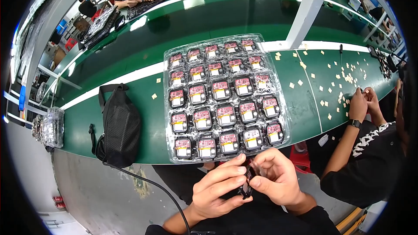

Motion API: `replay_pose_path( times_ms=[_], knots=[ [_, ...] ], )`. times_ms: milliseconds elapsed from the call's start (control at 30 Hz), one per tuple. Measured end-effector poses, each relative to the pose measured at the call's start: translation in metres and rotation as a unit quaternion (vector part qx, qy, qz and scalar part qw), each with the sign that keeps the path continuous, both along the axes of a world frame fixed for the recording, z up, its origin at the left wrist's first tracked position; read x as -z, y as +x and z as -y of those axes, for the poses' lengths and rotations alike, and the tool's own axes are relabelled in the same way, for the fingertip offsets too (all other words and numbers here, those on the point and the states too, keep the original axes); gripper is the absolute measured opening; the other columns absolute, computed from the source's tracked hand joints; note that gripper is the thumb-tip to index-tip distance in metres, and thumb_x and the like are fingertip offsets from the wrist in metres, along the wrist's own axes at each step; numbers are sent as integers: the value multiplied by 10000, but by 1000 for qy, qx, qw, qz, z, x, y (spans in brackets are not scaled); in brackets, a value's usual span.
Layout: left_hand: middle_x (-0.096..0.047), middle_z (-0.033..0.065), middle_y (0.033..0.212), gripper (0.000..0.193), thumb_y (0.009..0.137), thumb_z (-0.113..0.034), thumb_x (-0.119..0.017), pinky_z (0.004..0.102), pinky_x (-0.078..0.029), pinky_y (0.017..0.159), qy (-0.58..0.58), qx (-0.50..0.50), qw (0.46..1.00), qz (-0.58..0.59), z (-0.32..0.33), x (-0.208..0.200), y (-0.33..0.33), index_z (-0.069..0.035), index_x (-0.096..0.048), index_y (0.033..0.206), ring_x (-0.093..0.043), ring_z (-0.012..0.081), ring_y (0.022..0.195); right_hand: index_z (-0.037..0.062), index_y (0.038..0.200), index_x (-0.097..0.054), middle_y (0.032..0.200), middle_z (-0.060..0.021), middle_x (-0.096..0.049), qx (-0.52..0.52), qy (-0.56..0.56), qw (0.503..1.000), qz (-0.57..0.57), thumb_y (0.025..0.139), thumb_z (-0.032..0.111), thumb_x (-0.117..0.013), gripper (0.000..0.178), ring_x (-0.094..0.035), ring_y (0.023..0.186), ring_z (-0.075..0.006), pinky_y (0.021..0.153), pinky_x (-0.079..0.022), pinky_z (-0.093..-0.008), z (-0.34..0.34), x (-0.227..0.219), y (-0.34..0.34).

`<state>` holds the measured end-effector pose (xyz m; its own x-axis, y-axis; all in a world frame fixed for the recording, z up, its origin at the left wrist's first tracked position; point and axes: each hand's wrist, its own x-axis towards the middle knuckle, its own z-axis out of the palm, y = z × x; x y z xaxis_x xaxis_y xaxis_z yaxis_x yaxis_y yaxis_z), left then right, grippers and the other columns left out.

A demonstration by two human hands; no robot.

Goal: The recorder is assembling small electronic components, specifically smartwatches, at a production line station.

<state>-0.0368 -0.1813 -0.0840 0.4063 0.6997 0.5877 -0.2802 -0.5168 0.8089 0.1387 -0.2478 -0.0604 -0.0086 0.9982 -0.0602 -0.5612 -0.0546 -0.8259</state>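
Observation:
Close to my body, just off the table's front edge, my left hand [220, 189] grips a small black electronic housing [247, 182] between thumb and fingers. My right hand [276, 178] meets it from the other side, thumb and fingers pinched at the housing's edge; a thin translucent piece seems to show between them, too blurred to name. Beyond both hands lies a clear plastic tray [283, 109]. Its pockets hold rows of black square device housings [225, 115], each showing a red circuit board and a silver-white battery. One housing [263, 83] at the right looks covered with crinkled clear film.
A black mesh bag [121, 126] lies left of the tray on the green table [78, 126], its cord hanging toward me. Small yellowish squares [348, 78] are scattered to the right, where a co-worker [361, 156] sits. A grey post [307, 13] rises behind the tray.

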Motion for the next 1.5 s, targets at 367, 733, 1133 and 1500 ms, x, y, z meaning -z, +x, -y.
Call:
replay_pose_path(
  times_ms=[367, 733, 1133, 1500],
  knots=[
    [-589, 221, 1269, 542, 949, -374, -737, 543, -460, 1079, 190, -266, 933, -153, -23, 7, -38, -28, -509, 1298, -569, 452, 1262, -19, 1013, -646, 830, -130, -684, 321, 102, 766, 547, 911, -2, -689, 111, -635, 662, -204, 585, -483, -320, -102, -16, 74],
    [-615, 123, 1324, 508, 816, -364, -841, 607, -330, 1150, 143, -321, 881, -318, -32, 23, -40, -106, -666, 1218, -514, 429, 1346, 123, 1041, -699, 1001, -70, -642, 193, 100, 643, 734, 906, 128, -714, 135, -693, 820, -348, 692, -540, -482, -133, -6, 88],
    [-637, 129, 1309, 497, 812, -398, -833, 598, -301, 1174, 130, -321, 880, -326, -30, 26, -37, -76, -695, 1165, -514, 422, 1350, 95, 1038, -720, 1003, -71, -672, 162, 97, 643, 742, 899, 125, -712, 143, -689, 840, -338, 727, -542, -461, -139, -13, 90],
    [-507, 213, 1412, 612, 1021, -546, -548, 544, -352, 1172, 42, -422, 893, -149, -50, 35, -62, 35, -589, 1209, -437, 430, 1413, -11, 1184, -610, 925, 7, -608, 388, -77, 876, 278, 1064, 191, -580, 237, -479, 716, -23, 634, -373, -180, -77, 77, 106]
  ],
)
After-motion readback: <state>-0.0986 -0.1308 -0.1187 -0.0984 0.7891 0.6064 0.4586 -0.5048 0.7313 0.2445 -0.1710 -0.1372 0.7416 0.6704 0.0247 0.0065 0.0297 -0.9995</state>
